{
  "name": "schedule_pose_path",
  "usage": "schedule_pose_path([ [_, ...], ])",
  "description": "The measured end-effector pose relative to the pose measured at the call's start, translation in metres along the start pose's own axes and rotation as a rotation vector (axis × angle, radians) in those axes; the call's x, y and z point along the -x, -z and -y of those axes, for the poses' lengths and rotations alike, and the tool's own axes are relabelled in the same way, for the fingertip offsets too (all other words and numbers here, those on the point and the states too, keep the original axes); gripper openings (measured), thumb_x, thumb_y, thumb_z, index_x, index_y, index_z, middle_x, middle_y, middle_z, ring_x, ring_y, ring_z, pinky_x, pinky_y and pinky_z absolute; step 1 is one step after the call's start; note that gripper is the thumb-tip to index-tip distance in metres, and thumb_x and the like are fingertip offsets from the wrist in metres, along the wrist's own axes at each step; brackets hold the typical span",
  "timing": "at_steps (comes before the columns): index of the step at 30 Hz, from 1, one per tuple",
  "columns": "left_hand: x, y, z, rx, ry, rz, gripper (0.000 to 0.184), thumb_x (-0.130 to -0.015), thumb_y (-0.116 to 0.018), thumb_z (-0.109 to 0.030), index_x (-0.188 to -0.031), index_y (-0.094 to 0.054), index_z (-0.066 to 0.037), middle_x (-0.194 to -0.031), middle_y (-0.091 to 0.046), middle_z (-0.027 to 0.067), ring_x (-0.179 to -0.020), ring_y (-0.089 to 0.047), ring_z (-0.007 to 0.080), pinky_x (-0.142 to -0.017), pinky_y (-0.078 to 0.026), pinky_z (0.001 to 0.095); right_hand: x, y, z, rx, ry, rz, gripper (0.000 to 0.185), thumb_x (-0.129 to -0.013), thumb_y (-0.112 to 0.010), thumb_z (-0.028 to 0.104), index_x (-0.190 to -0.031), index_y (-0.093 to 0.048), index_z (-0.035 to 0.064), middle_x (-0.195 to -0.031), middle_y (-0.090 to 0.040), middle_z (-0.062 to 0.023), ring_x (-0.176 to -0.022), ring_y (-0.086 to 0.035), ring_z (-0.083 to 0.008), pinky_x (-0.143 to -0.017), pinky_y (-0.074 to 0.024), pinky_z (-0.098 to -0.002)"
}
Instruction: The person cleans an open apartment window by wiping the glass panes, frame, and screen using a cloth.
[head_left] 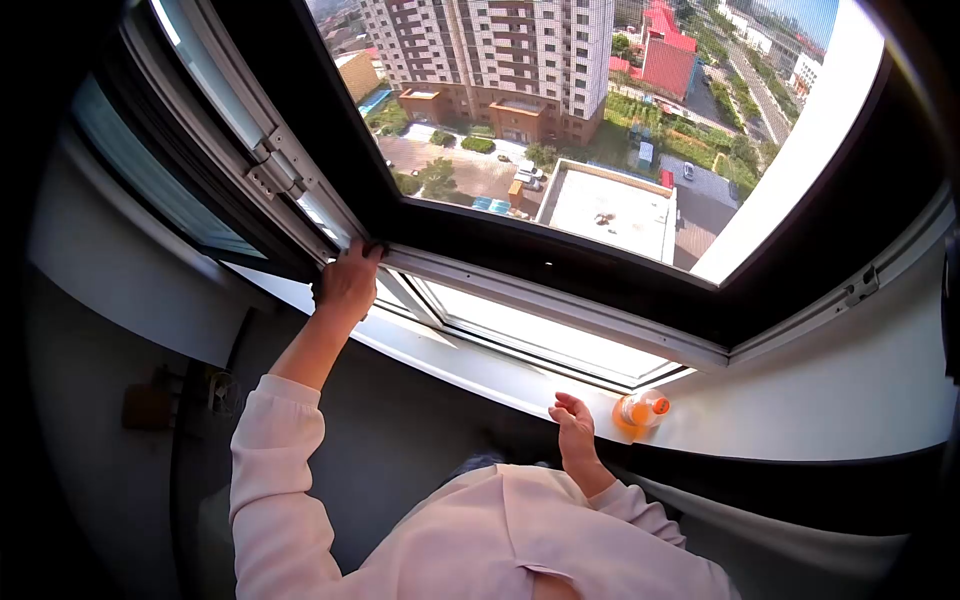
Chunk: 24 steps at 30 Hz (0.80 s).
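Observation:
My left hand (348, 283) is closed at the lower left corner of the window frame (520, 285), near the hinge (278, 168). Bits of something dark show at its fingertips and beside the palm; the kind is hidden by the hand. Lower down, over the edge of the white sill (490, 378), my right hand (575, 430) is raised with loosely bent fingers and nothing in it. Close to its right stands a clear bottle (640, 412) with orange liquid and an orange cap.
An opened window sash (165, 165) angles inward at the left. Through the mesh-covered pane above appear a tall apartment building (490, 60), a flat white roof (610, 210) and a road far below. A metal latch (862, 287) sits on the frame's right side.

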<state>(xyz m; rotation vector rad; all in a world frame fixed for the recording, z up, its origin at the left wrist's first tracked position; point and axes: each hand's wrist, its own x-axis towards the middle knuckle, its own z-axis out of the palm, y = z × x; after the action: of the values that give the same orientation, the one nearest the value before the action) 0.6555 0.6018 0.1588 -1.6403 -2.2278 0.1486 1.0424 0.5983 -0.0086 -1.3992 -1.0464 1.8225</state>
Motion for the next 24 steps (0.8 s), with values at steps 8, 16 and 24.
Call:
schedule_pose_path([
  [8, 0.002, 0.007, -0.025, 0.504, 0.107, 0.005, 0.029, -0.086, -0.056, -0.013, -0.113, -0.065, -0.014, -0.108, -0.060, 0.0124, -0.094, -0.062, 0.0342, -0.080, -0.052, 0.0432, -0.003, -0.020, 0.000, 0.067, -0.029, 0.054, 0.039, -0.080, -0.065, 0.017, -0.118, -0.060, 0.0056, -0.113, -0.057, -0.0102, -0.104, -0.053, -0.0183, -0.092, -0.0414, -0.0298],
  [16, -0.031, 0.013, -0.004, -0.277, 0.008, 0.286, 0.024, -0.077, -0.059, -0.010, -0.098, -0.070, -0.005, -0.111, -0.059, 0.0181, -0.081, -0.069, 0.0283, -0.067, -0.055, 0.0389, -0.005, -0.022, 0.000, 0.021, -0.035, 0.058, 0.039, -0.080, -0.064, 0.015, -0.118, -0.059, 0.0052, -0.112, -0.057, -0.0107, -0.103, -0.053, -0.0179, -0.092, -0.0418, -0.0296],
  [24, -0.037, 0.022, -0.003, 0.377, 0.322, 0.174, 0.021, -0.080, -0.060, -0.019, -0.089, -0.070, -0.002, -0.101, -0.065, 0.0183, -0.092, -0.066, 0.0340, -0.079, -0.054, 0.0417, -0.005, -0.011, 0.003, -0.067, -0.046, 0.049, 0.040, -0.080, -0.064, 0.014, -0.119, -0.058, 0.0039, -0.111, -0.056, -0.0106, -0.103, -0.053, -0.0169, -0.091, -0.0421, -0.0275],
])
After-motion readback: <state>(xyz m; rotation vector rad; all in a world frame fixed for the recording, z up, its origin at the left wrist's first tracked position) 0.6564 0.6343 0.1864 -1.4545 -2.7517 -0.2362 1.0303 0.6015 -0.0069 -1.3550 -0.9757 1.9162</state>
